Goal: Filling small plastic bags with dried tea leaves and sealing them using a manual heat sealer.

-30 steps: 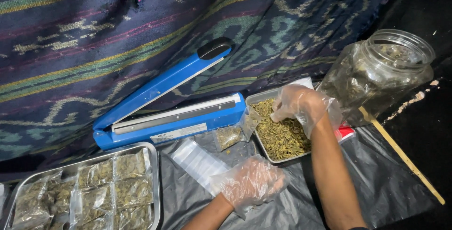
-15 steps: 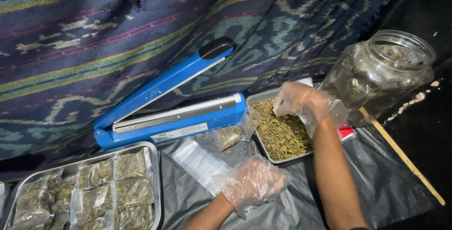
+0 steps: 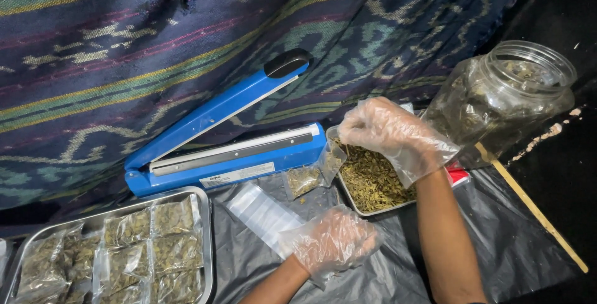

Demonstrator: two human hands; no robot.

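right hand (image 3: 388, 133), gloved, fingers pinched together over the near-left corner of the metal tray (image 3: 346, 187) of dried green leaf (image 3: 373, 179); whether leaf is pinched cannot be told; small clear pouch (image 3: 311, 175) lies just left of the tray, partly filled, mouth toward it; left hand (image 3: 333, 240) loosely curled, holding nothing, beside the stack of empty bags (image 3: 261, 214); pouch mouth best held wide by the left hand so the pinch is dropped well inside.

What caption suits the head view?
Gloved right hand pinches dried leaves over small pouch beside blue sealer.

Dim surroundings, harsh frontal light
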